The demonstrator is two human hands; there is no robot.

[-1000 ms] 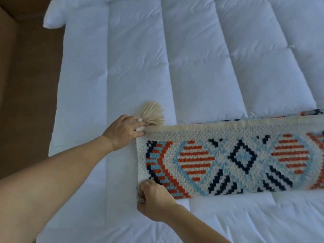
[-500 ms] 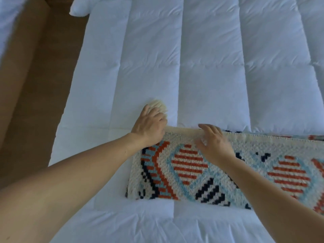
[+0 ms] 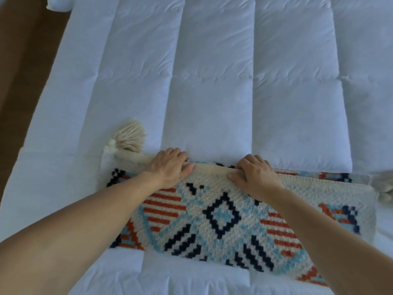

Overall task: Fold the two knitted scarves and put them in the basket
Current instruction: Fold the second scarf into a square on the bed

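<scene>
One knitted scarf [image 3: 221,218], cream with orange, light blue and navy patterns, lies folded lengthwise across the near part of the bed. A cream tassel [image 3: 129,135] fans out at its far left corner, and another tassel [image 3: 382,188] shows at the right end. My left hand [image 3: 170,169] and my right hand [image 3: 257,177] sit side by side on the scarf's far long edge. Each has its fingers curled over that edge and its thumb on top. A lower patterned layer peeks out beyond the edge at the right.
A white quilted duvet [image 3: 212,81] covers the whole bed under the scarf. Brown floor [image 3: 23,60] runs along the bed's left side. A white pillow corner [image 3: 57,5] shows at the top left.
My left hand moved right from the scarf's left end along the far edge. My right hand came from the near left corner up onto the far edge. Both now hold that edge.
</scene>
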